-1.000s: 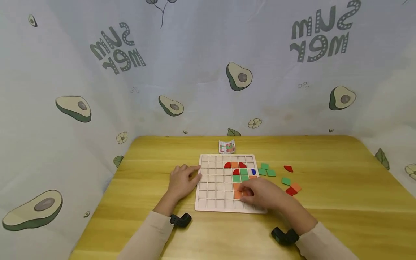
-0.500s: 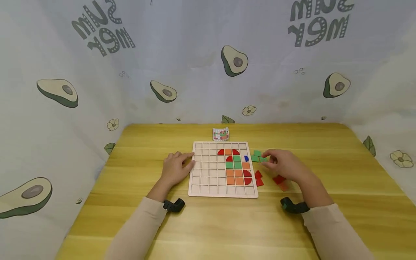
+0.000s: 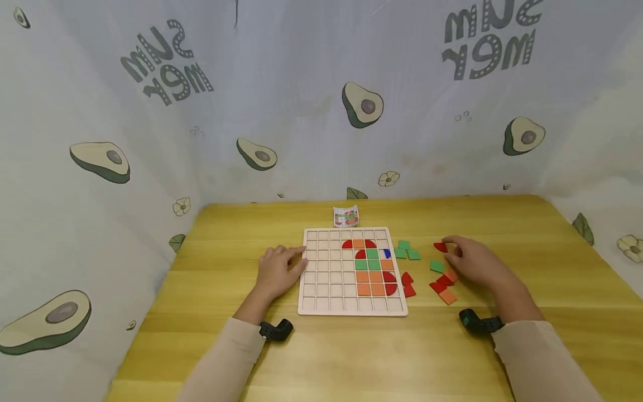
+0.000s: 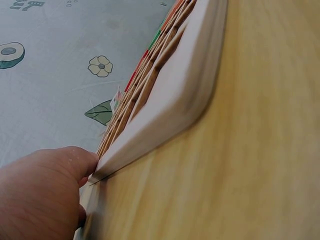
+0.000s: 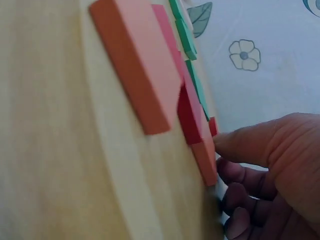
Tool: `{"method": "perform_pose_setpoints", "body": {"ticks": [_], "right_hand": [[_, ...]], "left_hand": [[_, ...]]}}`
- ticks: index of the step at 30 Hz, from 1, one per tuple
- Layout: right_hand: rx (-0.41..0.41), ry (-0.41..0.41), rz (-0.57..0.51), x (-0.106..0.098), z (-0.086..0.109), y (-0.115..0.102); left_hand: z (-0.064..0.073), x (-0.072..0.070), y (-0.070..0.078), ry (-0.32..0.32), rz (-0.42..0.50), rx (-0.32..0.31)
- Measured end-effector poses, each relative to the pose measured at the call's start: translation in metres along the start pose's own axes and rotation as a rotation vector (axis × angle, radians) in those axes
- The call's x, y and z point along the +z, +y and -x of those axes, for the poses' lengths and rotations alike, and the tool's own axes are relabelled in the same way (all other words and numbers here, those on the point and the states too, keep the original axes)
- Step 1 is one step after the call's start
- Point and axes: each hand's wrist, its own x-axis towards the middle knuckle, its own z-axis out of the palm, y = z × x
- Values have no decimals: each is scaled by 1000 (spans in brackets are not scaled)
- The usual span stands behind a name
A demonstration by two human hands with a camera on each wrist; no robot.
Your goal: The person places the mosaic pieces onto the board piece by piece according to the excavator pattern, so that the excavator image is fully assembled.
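Observation:
My left hand (image 3: 278, 272) rests at the left edge of the pale wooden grid board (image 3: 321, 304), index finger and thumb extended against the rim. In the left wrist view, the thumb (image 4: 65, 162) touches the board's corner. Orange, green and red tiles and one small blue tile (image 3: 387, 253) sit in cells on the board's right side. Beyond the loose pieces, my right hand (image 3: 476, 261) pinches a red quarter-circle tile (image 3: 439, 247) between thumb and index finger; the tile lies at the tabletop. In the right wrist view, the thumb tip meets that red tile (image 5: 213, 126).
Loose green tiles (image 3: 404, 245) lie by the board's upper right edge. Two red quarter-circle tiles (image 3: 407, 278) are just right of the board. Farther right, orange (image 3: 447, 296), red and green (image 3: 436, 266) tiles cluster. A small pattern card (image 3: 346, 216) lies behind the board.
My right hand has left the board's lower right, passed over the green tiles, and reached the red quarter-circle tile farther right. The left hand stays at the board. The head view has shifted slightly.

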Motion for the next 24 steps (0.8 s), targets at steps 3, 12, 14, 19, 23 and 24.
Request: {"method": "perform_pose_setpoints", "body": {"ticks": [3, 12, 14, 19, 23, 24], "right_hand": [[4, 23, 6, -1, -6, 0], [76, 30, -14, 2, -13, -13], [83, 22, -9, 3, -8, -10], [16, 17, -8, 6, -3, -1], [-22, 3, 11, 7, -5, 0], [-18, 0, 19, 7, -5, 0]], "left_hand": [[-7, -3, -3, 6, 2, 17], [-8, -7, -11, 6, -14, -10], [-5, -4, -9, -22, -10, -9], [-1, -1, -5, -26, 8, -10], [-1, -1, -4, -12, 5, -9], [-1, 0, -4, -15, 1, -10]]}}
